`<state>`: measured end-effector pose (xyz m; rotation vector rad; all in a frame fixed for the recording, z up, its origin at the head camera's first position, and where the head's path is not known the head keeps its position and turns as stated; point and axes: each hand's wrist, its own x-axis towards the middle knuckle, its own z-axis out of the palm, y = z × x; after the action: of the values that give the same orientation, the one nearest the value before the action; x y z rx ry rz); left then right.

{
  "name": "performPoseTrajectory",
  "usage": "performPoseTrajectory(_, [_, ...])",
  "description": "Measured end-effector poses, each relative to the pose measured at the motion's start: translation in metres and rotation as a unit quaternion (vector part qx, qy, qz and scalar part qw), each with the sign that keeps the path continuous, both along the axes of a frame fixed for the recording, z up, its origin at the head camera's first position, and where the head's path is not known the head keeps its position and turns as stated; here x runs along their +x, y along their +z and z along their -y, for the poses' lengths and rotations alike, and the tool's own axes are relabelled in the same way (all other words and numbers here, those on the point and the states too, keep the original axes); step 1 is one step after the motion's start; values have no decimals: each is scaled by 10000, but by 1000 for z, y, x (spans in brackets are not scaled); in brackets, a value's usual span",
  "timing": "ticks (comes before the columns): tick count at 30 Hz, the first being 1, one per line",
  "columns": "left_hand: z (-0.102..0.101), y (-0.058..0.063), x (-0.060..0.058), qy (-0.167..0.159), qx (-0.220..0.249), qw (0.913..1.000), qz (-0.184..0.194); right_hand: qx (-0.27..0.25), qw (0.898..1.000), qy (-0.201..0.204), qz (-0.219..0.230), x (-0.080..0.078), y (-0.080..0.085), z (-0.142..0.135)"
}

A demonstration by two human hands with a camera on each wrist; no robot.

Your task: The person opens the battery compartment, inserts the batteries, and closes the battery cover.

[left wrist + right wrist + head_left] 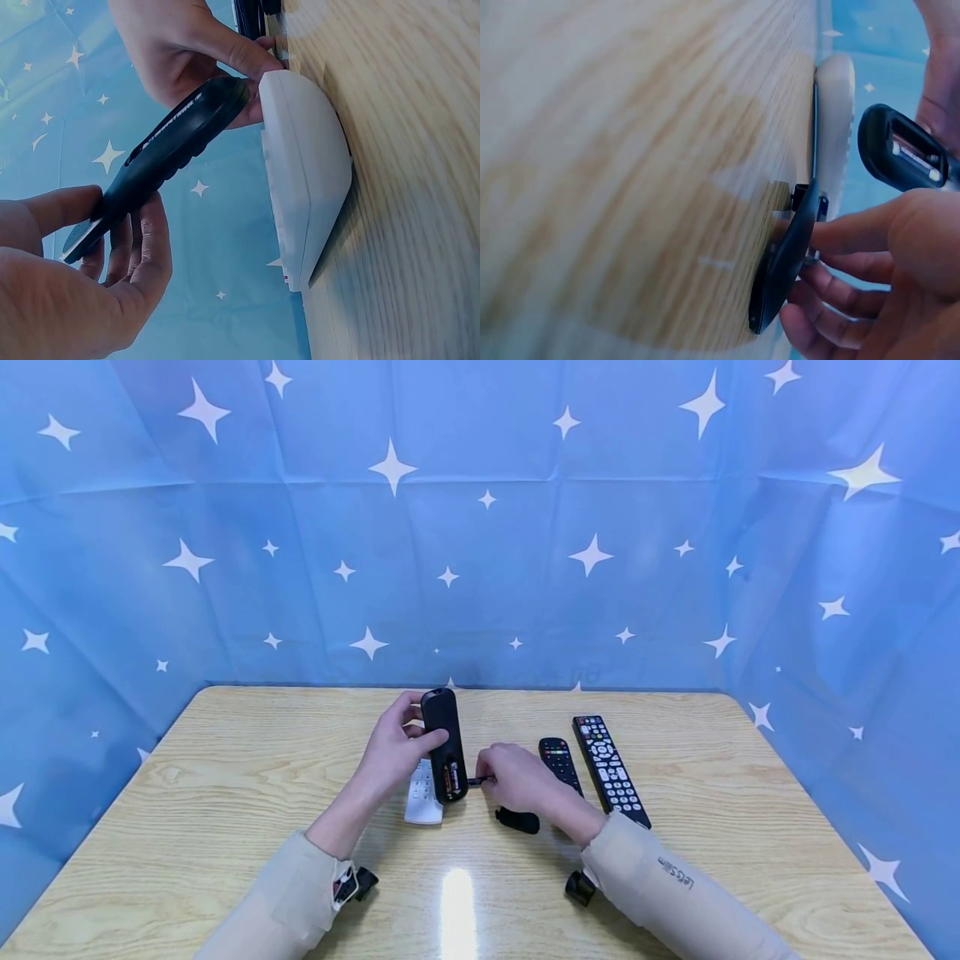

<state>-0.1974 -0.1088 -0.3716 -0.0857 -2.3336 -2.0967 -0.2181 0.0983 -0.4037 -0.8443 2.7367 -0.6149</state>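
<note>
My left hand (393, 739) grips a black remote control (444, 735) by its upper part, tilted above the table with its back up. The battery compartment at its lower end is uncovered, and a battery (915, 160) shows inside in the right wrist view. My right hand (517, 777) pinches a small dark cylinder, apparently a battery (476, 782), just right of that compartment. Its far end is hidden by the fingers. Below the right hand, a black battery cover (517, 820) lies on the table. A white remote control (423, 797) lies partly under the held remote.
Right of the right hand lie a small black remote (558, 762), partly hidden by the wrist, and a longer black remote with white buttons (611, 768). The wooden table (247, 760) meets a blue star-patterned curtain (480, 535) at its back edge.
</note>
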Motion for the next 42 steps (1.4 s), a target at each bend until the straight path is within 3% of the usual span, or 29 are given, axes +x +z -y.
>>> performPoseTrajectory(28, [0, 1, 1, 64, 63, 10000, 31, -360, 9989, -281, 59, 10, 10, -8])
performPoseTrajectory(42, [-1, 2, 1, 87, 13, 10000, 42, -554, 9983, -176, 36, 17, 19, -14])
